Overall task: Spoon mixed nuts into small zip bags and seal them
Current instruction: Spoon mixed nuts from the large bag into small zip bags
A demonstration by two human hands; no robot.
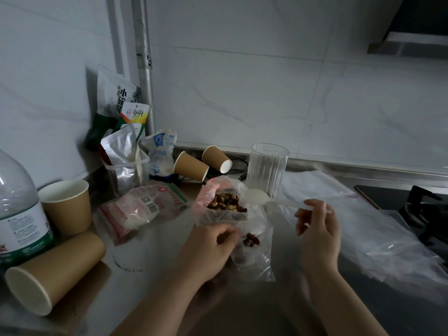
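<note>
- Clear plastic small zip bag (254, 253), a few nuts inside, lies mid-worktop (150, 253); my left hand (211, 248) fingers pinch its mouth.
- My right hand (317, 229) fingers pinch the white spoon (261, 198) beside the open nut bag (225, 202).
- Ribbed glass (268, 168) stands behind.

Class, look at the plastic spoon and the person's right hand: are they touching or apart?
Touching. The head view shows the right hand pinching the handle of the plastic spoon, its fingers curled round it.
</note>
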